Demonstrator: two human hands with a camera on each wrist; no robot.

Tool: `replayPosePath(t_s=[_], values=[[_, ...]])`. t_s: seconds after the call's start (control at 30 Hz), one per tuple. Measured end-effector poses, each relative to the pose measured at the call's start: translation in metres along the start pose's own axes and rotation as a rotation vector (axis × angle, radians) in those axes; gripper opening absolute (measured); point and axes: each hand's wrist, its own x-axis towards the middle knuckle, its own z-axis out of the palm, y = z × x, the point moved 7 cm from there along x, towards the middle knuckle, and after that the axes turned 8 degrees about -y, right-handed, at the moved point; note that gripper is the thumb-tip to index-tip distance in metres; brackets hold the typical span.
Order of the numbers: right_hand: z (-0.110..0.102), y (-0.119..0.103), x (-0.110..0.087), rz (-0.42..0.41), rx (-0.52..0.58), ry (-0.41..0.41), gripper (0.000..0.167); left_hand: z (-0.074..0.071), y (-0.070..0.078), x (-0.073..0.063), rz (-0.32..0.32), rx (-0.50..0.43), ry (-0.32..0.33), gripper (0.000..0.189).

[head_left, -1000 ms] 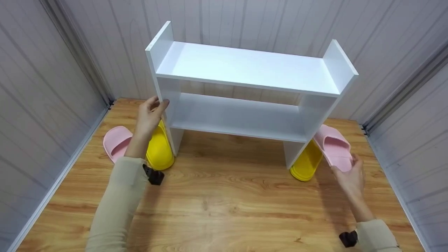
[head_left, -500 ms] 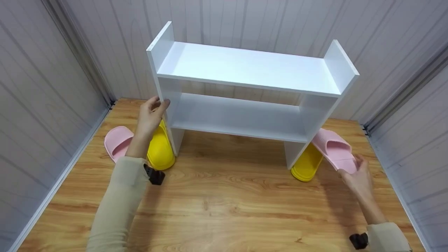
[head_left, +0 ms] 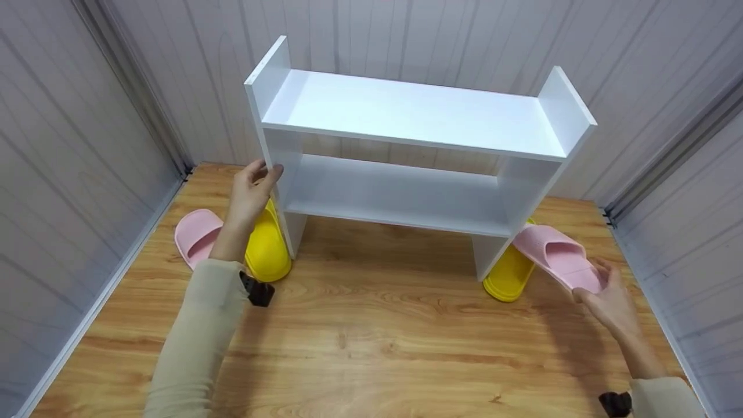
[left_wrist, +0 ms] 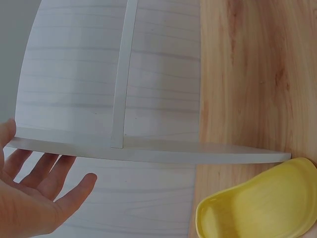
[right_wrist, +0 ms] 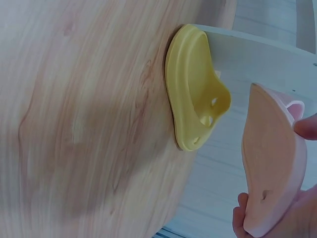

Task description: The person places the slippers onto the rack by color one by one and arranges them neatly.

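A white two-tier shelf rack (head_left: 400, 116) stands upright on the wooden floor. My left hand (head_left: 251, 188) grips the front edge of its left side panel, with the thumb on the inner face and the fingers outside. By its heel end, my right hand (head_left: 612, 299) holds a pink slipper (head_left: 554, 252) raised off the floor, toe tilted towards the rack's right panel. The slipper's sole (right_wrist: 270, 148) shows in the right wrist view. Below it a yellow clog (head_left: 508, 278) rests beside that panel. Another yellow clog (head_left: 268, 249) lies outside the left panel.
A second pink slipper (head_left: 197, 232) lies on the floor left of the left forearm, partly hidden by it. Pale panelled walls (head_left: 371, 35) enclose the floor (head_left: 371, 337) at the back and both sides. Floor extends in front of the rack.
My right hand has drawn the pink slipper slightly towards me and to the right, turning its toe more towards the rack. My left hand stays on the panel.
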Motion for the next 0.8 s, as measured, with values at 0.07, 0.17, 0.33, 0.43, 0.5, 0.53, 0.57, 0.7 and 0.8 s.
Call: replayPosePath(t_s=[0.07, 0.17, 0.33, 0.43, 0.5, 0.53, 0.57, 0.7, 0.8], values=[[-0.002, -0.002, -0.002, -0.02, -0.029, -0.017, 0.08, 0.0, 0.0, 0.0, 0.004, -0.006, 0.002, 0.04], [-0.005, -0.006, -0.005, -0.064, -0.047, -0.046, 0.078, -0.001, -0.001, 0.0, 0.014, -0.024, 0.007, 0.039], [-0.006, -0.008, -0.008, -0.09, -0.071, -0.091, 0.076, 0.0, -0.001, 0.0, 0.017, -0.009, 0.0, 0.04], [-0.007, -0.009, -0.01, -0.102, -0.101, -0.118, 0.075, 0.0, -0.001, 0.0, 0.016, 0.001, -0.009, 0.041], [-0.008, -0.01, -0.011, -0.117, -0.126, -0.136, 0.076, 0.0, -0.001, -0.001, 0.014, -0.001, -0.009, 0.041], [-0.008, -0.011, -0.011, -0.126, -0.137, -0.143, 0.076, 0.0, 0.0, -0.001, 0.015, 0.001, -0.01, 0.041], [-0.009, -0.012, -0.012, -0.135, -0.152, -0.146, 0.076, 0.0, 0.0, -0.001, 0.013, 0.002, -0.011, 0.041], [-0.01, -0.014, -0.015, -0.167, -0.174, -0.178, 0.075, 0.0, 0.001, -0.002, 0.009, 0.008, -0.016, 0.042], [-0.009, -0.014, -0.016, -0.179, -0.158, -0.221, 0.073, 0.0, 0.001, -0.002, 0.009, 0.007, -0.019, 0.042]])
